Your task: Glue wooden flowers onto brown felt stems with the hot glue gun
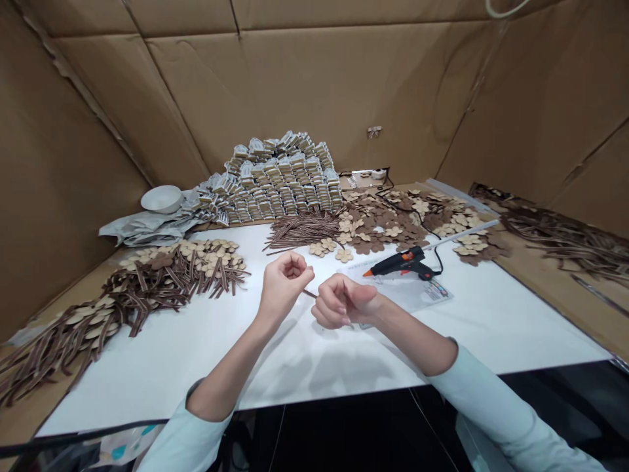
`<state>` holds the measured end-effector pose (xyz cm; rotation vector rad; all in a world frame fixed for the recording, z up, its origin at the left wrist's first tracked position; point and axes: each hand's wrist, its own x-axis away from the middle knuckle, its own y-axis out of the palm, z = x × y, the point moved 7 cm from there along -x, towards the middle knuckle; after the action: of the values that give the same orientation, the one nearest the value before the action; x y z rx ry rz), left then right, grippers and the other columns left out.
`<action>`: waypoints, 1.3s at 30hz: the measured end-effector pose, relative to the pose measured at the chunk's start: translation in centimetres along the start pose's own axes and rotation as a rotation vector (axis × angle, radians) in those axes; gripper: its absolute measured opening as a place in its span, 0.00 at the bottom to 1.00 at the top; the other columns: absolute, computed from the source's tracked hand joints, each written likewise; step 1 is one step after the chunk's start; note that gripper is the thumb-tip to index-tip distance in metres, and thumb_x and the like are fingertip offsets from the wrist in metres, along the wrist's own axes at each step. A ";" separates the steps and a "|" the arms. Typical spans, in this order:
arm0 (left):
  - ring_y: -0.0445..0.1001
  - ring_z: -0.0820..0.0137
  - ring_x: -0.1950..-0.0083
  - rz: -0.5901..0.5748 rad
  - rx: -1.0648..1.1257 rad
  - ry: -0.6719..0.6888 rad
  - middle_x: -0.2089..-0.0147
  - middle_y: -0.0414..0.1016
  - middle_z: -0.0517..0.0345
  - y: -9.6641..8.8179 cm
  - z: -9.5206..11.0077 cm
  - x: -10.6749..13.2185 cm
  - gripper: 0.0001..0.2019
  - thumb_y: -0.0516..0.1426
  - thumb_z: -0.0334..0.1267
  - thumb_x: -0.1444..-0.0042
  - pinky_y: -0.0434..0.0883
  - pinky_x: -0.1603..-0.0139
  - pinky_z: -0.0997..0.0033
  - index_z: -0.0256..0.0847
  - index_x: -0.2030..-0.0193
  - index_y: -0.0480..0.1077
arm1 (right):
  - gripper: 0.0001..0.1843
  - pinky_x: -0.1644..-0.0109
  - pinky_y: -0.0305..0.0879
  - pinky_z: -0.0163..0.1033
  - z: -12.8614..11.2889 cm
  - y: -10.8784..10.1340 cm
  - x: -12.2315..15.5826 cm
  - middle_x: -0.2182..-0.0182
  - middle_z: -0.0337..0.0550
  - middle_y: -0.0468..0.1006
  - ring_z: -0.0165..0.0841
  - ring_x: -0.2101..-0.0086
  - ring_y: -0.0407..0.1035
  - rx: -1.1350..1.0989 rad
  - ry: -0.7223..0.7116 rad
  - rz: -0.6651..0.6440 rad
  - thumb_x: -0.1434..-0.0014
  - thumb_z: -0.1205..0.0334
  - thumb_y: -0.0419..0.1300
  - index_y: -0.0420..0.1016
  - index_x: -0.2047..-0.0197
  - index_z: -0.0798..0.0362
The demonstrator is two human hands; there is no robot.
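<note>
Above the white table top, my left hand (279,286) pinches a thin brown ribbon strip (309,293) between thumb and fingertips. The strip runs across the small gap to my right hand (344,303), whose fingers are curled around its other end; that end is hidden in the fingers. Just beyond my right hand, a black and orange glue gun (403,262) lies on a clear plastic sheet (432,295), its orange nozzle facing left. Past my hands lies a bundle of brown striped ribbon strips (302,231), with a beige flower cutout (344,255) close by.
Beige and brown flower cutouts (373,226) spread at the back right. At the left lies a heap of flowers with ribbons (167,282). Stacked grey-white pieces (285,180) rise at the back, beside a white bowl (161,198). More ribbon (565,229) lies far right. Cardboard walls (314,85) enclose the table.
</note>
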<state>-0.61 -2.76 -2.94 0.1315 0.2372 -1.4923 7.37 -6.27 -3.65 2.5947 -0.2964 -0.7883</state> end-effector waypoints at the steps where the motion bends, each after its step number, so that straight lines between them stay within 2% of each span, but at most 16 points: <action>1: 0.60 0.80 0.80 -0.006 0.002 -0.018 0.81 0.63 0.66 0.1 -0.1 0.0 0.07 0.59 0.33 0.62 0.60 0.79 0.79 0.37 0.80 0.63 | 0.25 0.77 0.50 0.32 0.0 0.0 0.0 0.86 0.34 0.62 0.24 0.82 0.55 0.002 -0.002 -0.004 0.56 0.40 0.58 0.61 0.80 0.56; 7: 0.66 0.77 0.78 -0.048 -0.037 -0.070 0.77 0.72 0.59 0.5 -0.5 0.1 0.09 0.62 0.39 0.61 0.64 0.76 0.78 0.34 0.78 0.71 | 0.25 0.77 0.51 0.32 0.1 -0.1 0.0 0.85 0.35 0.62 0.25 0.82 0.55 0.002 -0.012 -0.021 0.55 0.40 0.57 0.62 0.78 0.56; 14: 0.68 0.75 0.77 -0.042 -0.052 -0.072 0.75 0.74 0.57 0.5 -0.8 0.0 0.09 0.61 0.40 0.60 0.65 0.76 0.78 0.34 0.76 0.72 | 0.25 0.77 0.51 0.33 0.2 -0.2 0.1 0.86 0.34 0.62 0.25 0.83 0.55 0.006 0.008 0.006 0.56 0.39 0.57 0.62 0.79 0.56; 22: 0.67 0.76 0.77 -0.071 -0.079 -0.068 0.68 0.77 0.53 0.6 -0.9 -0.2 0.14 0.58 0.44 0.56 0.67 0.75 0.75 0.34 0.68 0.74 | 0.27 0.78 0.51 0.32 -0.1 -0.1 0.1 0.87 0.34 0.62 0.24 0.83 0.56 0.040 0.050 0.066 0.59 0.37 0.58 0.61 0.81 0.56; 24: 0.67 0.75 0.77 -0.074 -0.111 -0.082 0.71 0.76 0.54 0.5 -1.2 -0.3 0.13 0.59 0.44 0.58 0.66 0.75 0.75 0.34 0.71 0.73 | 0.26 0.79 0.51 0.31 -1.0 -0.8 0.4 0.86 0.34 0.63 0.23 0.84 0.57 0.141 0.087 0.177 0.59 0.39 0.60 0.63 0.80 0.56; 27: 0.62 0.77 0.81 0.004 -0.252 -0.068 0.85 0.66 0.61 -0.5 -1.5 -0.7 0.15 0.60 0.46 0.60 0.62 0.78 0.77 0.36 0.85 0.66 | 0.15 0.82 0.53 0.29 -3.1 -3.5 1.6 0.78 0.38 0.72 0.22 0.83 0.62 0.470 0.179 0.537 0.50 0.52 0.59 0.69 0.69 0.57; 29: 0.58 0.78 0.83 0.059 -0.327 -0.020 0.89 0.57 0.64 -1.1 -1.3 -1.0 0.22 0.57 0.48 0.55 0.60 0.78 0.77 0.38 0.90 0.57 | 0.09 0.82 0.57 0.29 -4.3 -5.3 2.7 0.73 0.42 0.75 0.24 0.81 0.66 0.725 0.246 0.757 0.46 0.60 0.54 0.69 0.65 0.57; 31: 0.61 0.77 0.82 0.068 -0.351 0.027 0.87 0.60 0.62 -1.3 -1.3 -1.4 0.22 0.51 0.47 0.49 0.61 0.76 0.76 0.38 0.89 0.58 | 0.09 0.78 0.62 0.30 -4.9 -6.3 3.4 0.69 0.46 0.75 0.27 0.75 0.70 0.991 0.316 0.881 0.45 0.67 0.50 0.69 0.64 0.57; 32: 0.64 0.76 0.79 0.060 -0.363 0.039 0.83 0.66 0.60 -1.4 -1.4 -1.6 0.19 0.50 0.44 0.48 0.63 0.74 0.76 0.38 0.85 0.63 | 0.11 0.75 0.65 0.31 -4.9 -6.5 3.5 0.68 0.47 0.75 0.28 0.72 0.71 1.111 0.353 0.882 0.46 0.71 0.48 0.69 0.63 0.58; 34: 0.70 0.72 0.69 0.028 -0.439 0.037 0.65 0.73 0.54 -1.4 -1.9 -2.0 0.08 0.52 0.36 0.51 0.66 0.71 0.75 0.37 0.66 0.69 | 0.18 0.66 0.68 0.35 -4.1 -6.3 3.1 0.64 0.48 0.76 0.30 0.65 0.71 1.300 0.427 0.768 0.50 0.78 0.46 0.69 0.59 0.58; 36: 0.71 0.69 0.60 -0.074 -0.587 0.019 0.50 0.69 0.49 -1.1 -2.6 -2.2 0.24 0.53 0.28 0.58 0.68 0.66 0.73 0.38 0.49 0.62 | 0.24 0.56 0.66 0.39 -3.2 -5.6 2.7 0.59 0.48 0.75 0.32 0.59 0.69 1.463 0.498 0.604 0.54 0.82 0.45 0.69 0.56 0.57; 37: 0.70 0.68 0.57 -0.159 -0.678 0.023 0.49 0.67 0.48 -0.7 -3.0 -2.2 0.29 0.53 0.26 0.60 0.68 0.63 0.72 0.37 0.46 0.59 | 0.25 0.53 0.64 0.41 -2.9 -5.3 2.6 0.56 0.48 0.73 0.33 0.56 0.68 1.545 0.533 0.533 0.55 0.82 0.46 0.69 0.56 0.57; 39: 0.69 0.64 0.53 -0.363 -0.864 0.053 0.51 0.70 0.49 0.2 -3.7 -1.9 0.27 0.53 0.26 0.61 0.66 0.55 0.68 0.37 0.48 0.64 | 0.24 0.48 0.59 0.42 -2.5 -4.7 2.5 0.52 0.49 0.71 0.36 0.51 0.63 1.694 0.606 0.421 0.54 0.81 0.47 0.70 0.56 0.56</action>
<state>-0.81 -0.04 -6.08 -0.5932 0.9625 -1.6189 11.18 -2.05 -5.07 3.6083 -1.8217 0.8880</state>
